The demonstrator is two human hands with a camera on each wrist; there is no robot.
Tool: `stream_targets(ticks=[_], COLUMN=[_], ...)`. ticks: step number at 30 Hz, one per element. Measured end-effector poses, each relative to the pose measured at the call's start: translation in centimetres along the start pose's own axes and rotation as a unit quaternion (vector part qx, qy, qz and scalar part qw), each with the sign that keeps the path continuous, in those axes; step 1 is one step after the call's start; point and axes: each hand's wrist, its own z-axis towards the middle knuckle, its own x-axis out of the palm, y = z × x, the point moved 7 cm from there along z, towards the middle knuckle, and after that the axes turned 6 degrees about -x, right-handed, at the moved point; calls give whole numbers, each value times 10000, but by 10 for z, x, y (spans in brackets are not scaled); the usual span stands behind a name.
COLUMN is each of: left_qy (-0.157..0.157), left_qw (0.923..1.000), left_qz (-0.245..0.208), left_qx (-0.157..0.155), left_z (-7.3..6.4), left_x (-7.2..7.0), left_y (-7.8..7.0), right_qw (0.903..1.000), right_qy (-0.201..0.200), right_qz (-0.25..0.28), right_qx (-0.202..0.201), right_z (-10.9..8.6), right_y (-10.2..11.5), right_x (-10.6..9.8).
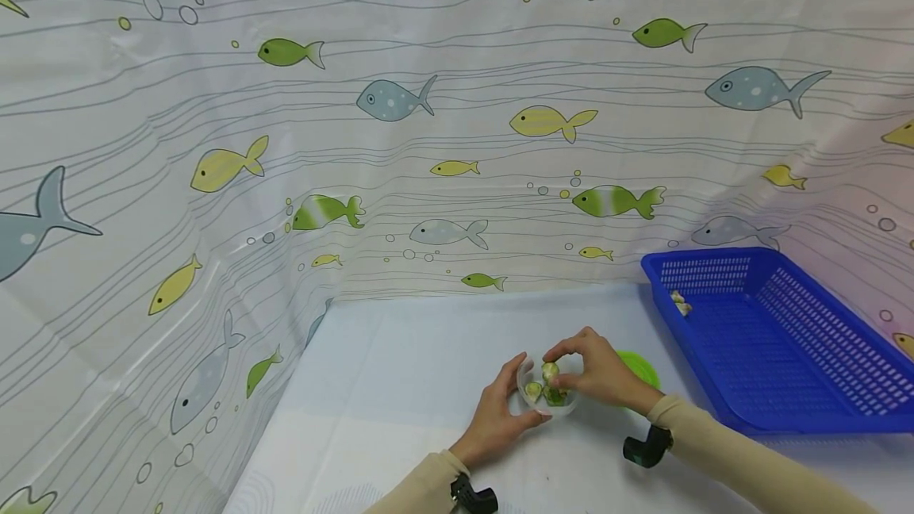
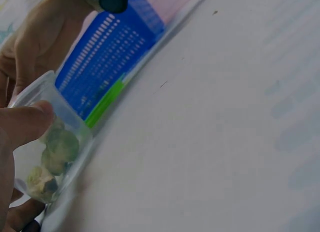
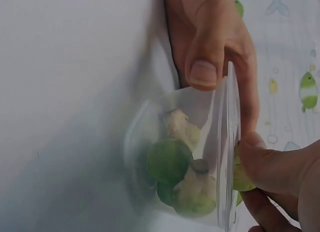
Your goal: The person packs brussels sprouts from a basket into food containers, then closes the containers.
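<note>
Gripping the cup (image 1: pixel 531 372), lower centre of the head view: left hand (image 1: pixel 497 412), thumb and fingers spread round its sides | right hand (image 1: pixel 596 372), angled in from lower right, pinching a sprout (image 1: pixel 550 370) at the rim | other sprouts (image 1: pixel 554 397) inside | basket (image 1: pixel 800 355), right

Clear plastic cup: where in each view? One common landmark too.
Head: clear plastic cup right of centre, lower half.
Left wrist: lower left, slanted in the picture.
Right wrist: just below and right of centre, sideways in the picture.
Shared landmark: left hand gripping it.
</note>
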Motion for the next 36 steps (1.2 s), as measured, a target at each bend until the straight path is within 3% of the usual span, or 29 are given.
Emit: stream_targets(ticks=[11, 21, 26, 36], left_qy=[11, -34, -7, -6], left_qw=[9999, 10000, 10000, 10000], left_qz=[-116, -24, -21, -46], left_qx=[-17, 46, 4, -87], left_z=[-1, -2, -2, -2], left_x=[0, -1, -1, 0], left_y=[0, -3, -3, -3], right_qw=[9968, 9923, 9894, 9874], right_qy=[-352, -752, -739, -986], right_qz=[-522, -930, -1164, -1101], right_qx=[499, 334, 448, 570], right_z=[3, -1, -3, -4], right_y=[-3, 4, 0, 0], right_x=[17, 19, 24, 23])
